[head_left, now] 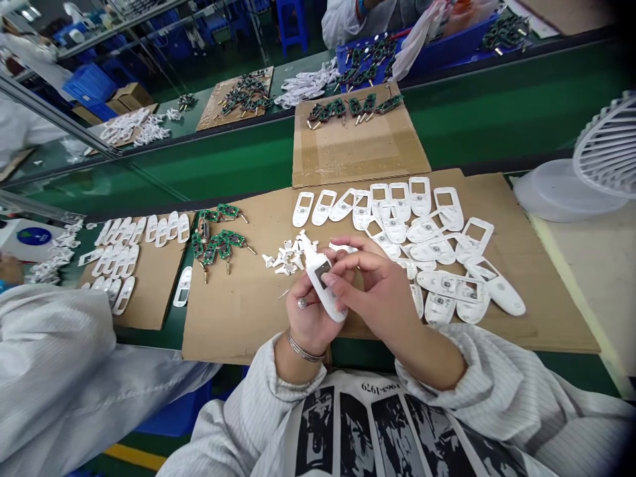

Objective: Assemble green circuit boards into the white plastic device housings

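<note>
A white handheld thermometer with a narrow pointed tip and a dark display window is tilted in front of me. My left hand is closed around its lower body from the left and below. From the right, my right hand has curled fingers and its thumb pressed at the display window. Just beyond the thermometer's tip, small white plastic parts lie in a loose pile on the cardboard. White shell halves with window cutouts spread to the right of my hands.
Green circuit boards with metal tips lie to the left. More boards rest on a raised cardboard piece ahead. A white fan stands at the right. At left, a co-worker's sleeve is beside a cardboard with shells.
</note>
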`<action>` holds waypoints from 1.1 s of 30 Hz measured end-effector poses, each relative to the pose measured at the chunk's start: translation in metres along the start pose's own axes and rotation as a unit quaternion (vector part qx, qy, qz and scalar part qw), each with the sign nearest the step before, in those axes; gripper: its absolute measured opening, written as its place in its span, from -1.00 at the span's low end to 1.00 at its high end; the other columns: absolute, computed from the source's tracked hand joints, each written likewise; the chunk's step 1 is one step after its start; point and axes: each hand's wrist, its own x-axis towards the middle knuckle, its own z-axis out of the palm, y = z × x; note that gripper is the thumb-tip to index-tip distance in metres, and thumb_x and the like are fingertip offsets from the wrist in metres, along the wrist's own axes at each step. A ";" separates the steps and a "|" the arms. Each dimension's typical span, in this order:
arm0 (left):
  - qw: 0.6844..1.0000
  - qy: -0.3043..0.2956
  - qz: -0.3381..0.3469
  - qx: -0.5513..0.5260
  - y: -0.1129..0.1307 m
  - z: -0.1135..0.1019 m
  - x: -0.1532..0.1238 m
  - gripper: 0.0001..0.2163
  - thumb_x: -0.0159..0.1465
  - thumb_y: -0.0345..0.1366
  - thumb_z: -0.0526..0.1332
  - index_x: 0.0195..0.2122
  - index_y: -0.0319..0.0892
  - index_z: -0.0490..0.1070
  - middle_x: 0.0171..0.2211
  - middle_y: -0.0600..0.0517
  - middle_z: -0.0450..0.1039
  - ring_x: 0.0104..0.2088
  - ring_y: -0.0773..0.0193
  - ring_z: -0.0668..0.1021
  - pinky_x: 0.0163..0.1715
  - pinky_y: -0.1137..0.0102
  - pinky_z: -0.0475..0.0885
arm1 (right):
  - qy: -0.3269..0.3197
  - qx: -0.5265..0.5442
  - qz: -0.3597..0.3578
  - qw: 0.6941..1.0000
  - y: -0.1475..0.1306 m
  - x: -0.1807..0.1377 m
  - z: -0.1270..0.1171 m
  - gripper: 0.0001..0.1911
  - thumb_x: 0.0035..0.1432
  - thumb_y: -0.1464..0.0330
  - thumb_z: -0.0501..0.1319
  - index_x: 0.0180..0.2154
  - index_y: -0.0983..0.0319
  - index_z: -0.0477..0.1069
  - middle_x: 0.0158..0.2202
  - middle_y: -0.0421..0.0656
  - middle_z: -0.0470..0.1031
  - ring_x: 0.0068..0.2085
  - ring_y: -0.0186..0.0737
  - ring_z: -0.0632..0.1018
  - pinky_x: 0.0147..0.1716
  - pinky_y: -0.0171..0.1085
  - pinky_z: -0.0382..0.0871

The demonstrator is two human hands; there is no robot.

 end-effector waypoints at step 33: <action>0.967 0.039 0.110 0.225 0.013 -0.001 -0.011 -0.79 0.21 -0.20 0.29 -0.18 -0.06 0.31 -0.44 0.15 0.38 -0.55 0.40 0.48 -0.64 0.55 0.37 | -0.070 0.044 -0.116 0.990 0.012 0.001 -0.026 -0.39 0.05 0.44 0.37 0.09 0.05 0.20 0.14 -0.08 0.30 0.15 -0.08 0.42 0.15 -0.04 0.35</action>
